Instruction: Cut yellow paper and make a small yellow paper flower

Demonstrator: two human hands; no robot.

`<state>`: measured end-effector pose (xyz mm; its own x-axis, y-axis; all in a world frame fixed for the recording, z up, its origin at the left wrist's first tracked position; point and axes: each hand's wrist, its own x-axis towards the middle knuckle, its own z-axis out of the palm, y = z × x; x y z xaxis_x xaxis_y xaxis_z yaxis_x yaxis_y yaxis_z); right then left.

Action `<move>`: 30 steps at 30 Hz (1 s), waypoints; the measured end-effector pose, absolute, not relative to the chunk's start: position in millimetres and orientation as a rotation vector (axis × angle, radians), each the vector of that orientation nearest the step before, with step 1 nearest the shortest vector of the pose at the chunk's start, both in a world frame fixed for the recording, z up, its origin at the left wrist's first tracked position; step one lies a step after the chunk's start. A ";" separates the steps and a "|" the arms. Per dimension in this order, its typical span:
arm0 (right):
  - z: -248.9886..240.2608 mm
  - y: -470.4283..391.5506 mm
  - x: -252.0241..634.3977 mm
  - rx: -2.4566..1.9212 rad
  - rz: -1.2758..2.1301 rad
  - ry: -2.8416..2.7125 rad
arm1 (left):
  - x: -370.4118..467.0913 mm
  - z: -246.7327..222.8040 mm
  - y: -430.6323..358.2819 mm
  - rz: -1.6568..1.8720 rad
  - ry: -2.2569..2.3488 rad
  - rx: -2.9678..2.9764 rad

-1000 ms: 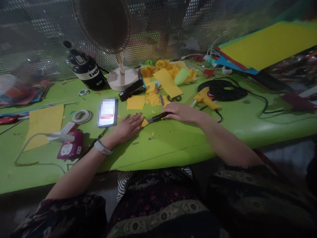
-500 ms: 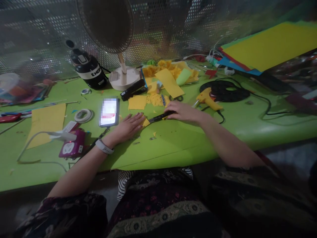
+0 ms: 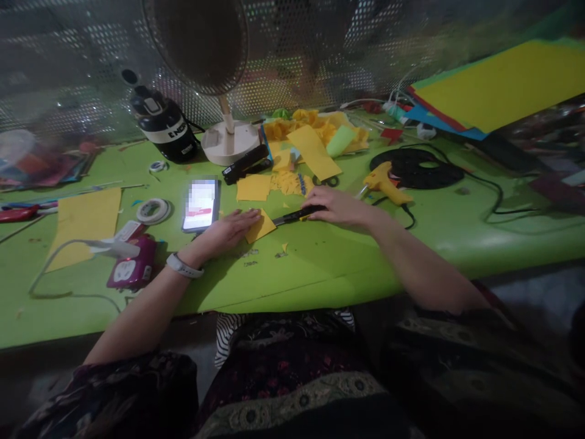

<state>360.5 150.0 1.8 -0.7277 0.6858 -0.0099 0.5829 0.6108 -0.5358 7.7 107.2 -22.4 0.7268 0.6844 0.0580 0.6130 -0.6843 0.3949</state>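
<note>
My left hand (image 3: 231,228) lies flat, its fingertips on the edge of a small yellow paper piece (image 3: 261,227) on the green table. My right hand (image 3: 336,207) is wrapped round a black-handled tool (image 3: 297,215), whose tip points left and touches or nearly touches the paper's right corner. Behind them are a stack of yellow paper squares (image 3: 253,188) and yellow scraps (image 3: 286,182). A small yellow bit (image 3: 284,247) lies in front of the tool.
A phone (image 3: 200,206), tape roll (image 3: 153,211) and purple adapter (image 3: 132,263) lie left. Behind stand a fan (image 3: 231,143) and black bottle (image 3: 169,134). A yellow glue gun (image 3: 386,183) and coloured sheets (image 3: 503,85) are at the right.
My left hand has slid left and now uncovers more of the small yellow paper. My right hand and the black-handled tool have hardly moved.
</note>
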 end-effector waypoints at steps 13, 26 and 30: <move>5.0 139.3 349.7 -1.001 0.733 -2.669 | 9.3 -21.0 108.6 0.143 1.045 2.669; 3.1 137.6 349.2 -0.985 0.769 -2.687 | 15.2 -13.3 106.1 0.044 1.125 2.684; 2.7 135.0 347.6 -0.968 0.758 -2.682 | 16.1 -12.9 106.2 0.052 1.108 2.698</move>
<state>347.6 135.0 2.7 -0.7685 0.6398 0.0060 0.5421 0.6561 -0.5251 16.1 106.2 -12.9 0.7143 0.6979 -0.0521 0.6900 -0.6898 0.2192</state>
